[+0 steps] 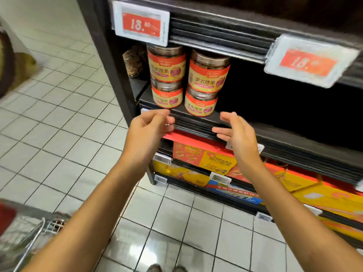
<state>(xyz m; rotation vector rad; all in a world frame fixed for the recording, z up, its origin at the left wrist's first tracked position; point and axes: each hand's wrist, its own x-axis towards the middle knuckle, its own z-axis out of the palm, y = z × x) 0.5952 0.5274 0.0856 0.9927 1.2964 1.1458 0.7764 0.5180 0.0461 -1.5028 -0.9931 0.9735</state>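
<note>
Left hand (151, 126), loosely curled, and right hand (235, 132), fingers spread, hover empty just below the stacked jars (200, 104) on the mid-frame shelf (294, 142).

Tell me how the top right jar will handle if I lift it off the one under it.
Probably rigid: the top right jar looks like clear hard plastic with a glossy label, so it may be slippery. It seems full of nuts, so likely hefty for its size. Stacked on the lower jar, it could topple if pushed sideways.

4 orange-labelled jars (208, 75), upright, 2 stacks of 2, on dark shelf (265, 122)
</note>
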